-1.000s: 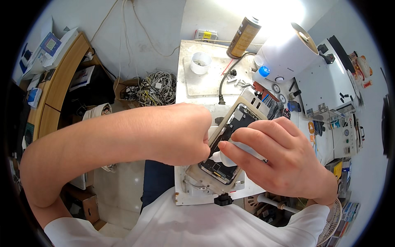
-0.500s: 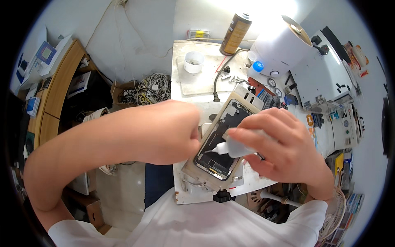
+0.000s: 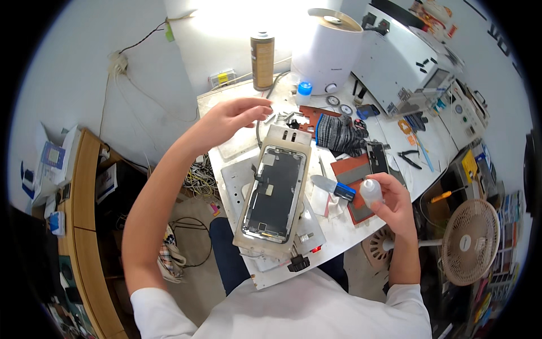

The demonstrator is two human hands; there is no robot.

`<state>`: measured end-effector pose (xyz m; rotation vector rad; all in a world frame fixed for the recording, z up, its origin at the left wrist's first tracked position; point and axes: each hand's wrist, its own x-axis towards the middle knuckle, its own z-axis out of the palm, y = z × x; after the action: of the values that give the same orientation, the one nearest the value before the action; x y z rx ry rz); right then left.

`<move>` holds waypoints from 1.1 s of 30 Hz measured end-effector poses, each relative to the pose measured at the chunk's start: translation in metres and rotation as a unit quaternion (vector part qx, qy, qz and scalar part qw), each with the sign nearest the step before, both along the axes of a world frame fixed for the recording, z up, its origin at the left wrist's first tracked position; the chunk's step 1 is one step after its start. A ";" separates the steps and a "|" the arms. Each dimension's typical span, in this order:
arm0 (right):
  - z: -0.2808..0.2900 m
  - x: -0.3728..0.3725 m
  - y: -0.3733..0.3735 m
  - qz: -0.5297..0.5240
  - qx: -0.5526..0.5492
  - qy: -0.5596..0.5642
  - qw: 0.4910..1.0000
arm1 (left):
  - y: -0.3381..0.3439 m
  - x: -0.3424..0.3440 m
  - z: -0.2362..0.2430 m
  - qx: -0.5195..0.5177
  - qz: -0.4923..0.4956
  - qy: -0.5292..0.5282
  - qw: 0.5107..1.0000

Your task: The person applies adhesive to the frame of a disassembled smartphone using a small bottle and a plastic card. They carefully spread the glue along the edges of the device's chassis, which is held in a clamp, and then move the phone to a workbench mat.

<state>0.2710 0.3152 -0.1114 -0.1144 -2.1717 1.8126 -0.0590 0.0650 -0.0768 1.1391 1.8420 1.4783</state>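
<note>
My right hand [image 3: 394,204] is closed around a small translucent white squeeze bottle [image 3: 371,192], held over the right part of the bench. My left hand [image 3: 238,117] reaches over the far left part of the bench, fingers stretched out and nothing seen in them; it covers what lies beneath. Between the hands a black phone screen assembly [image 3: 276,195], its inner side up, lies in a pale frame on a heated-looking plate fixture [image 3: 248,230]. A knife-like blade with a blue and black handle [image 3: 343,191] lies between the fixture and the bottle.
Behind stand a brown spray can [image 3: 262,62], a white humidifier-like drum [image 3: 327,56] and a blue-capped bottle [image 3: 304,92]. Grey knitted gloves [image 3: 340,133] and black pliers [image 3: 410,160] lie to the right. A beige fan [image 3: 468,242] stands right of the bench.
My right hand has drawn the bottle away from the screen assembly to the right. My left hand has moved from beside the fixture to the far left, and its fingers have opened. The view has shifted.
</note>
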 end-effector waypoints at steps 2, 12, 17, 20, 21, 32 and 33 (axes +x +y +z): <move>-0.009 0.019 0.004 -0.043 -0.009 0.002 0.999 | 0.028 -0.011 -0.009 -0.016 -0.093 -0.068 0.993; -0.006 0.046 0.008 -0.094 -0.004 0.008 0.996 | 0.070 -0.031 -0.012 -0.094 -0.202 -0.146 0.964; 0.015 0.026 -0.001 -0.049 0.087 0.018 0.995 | 0.053 -0.036 -0.005 -0.092 -0.170 -0.118 0.974; 0.025 0.014 -0.003 -0.008 0.136 0.035 0.990 | 0.018 -0.044 0.005 -0.117 -0.121 -0.112 0.979; 0.031 0.010 -0.006 -0.001 0.152 0.034 0.988 | 0.011 -0.043 0.006 -0.113 -0.111 -0.121 0.980; 0.073 -0.059 -0.045 0.111 0.473 0.215 0.847 | -0.038 -0.013 0.000 -0.073 0.039 -0.010 0.997; 0.073 -0.062 -0.049 0.115 0.487 0.225 0.836 | -0.046 -0.009 -0.004 -0.048 0.083 -0.001 0.995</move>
<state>0.2091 0.2665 -0.0388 0.7402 -2.4861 0.5078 -0.0676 0.0186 -0.0807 0.9590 2.0260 1.4600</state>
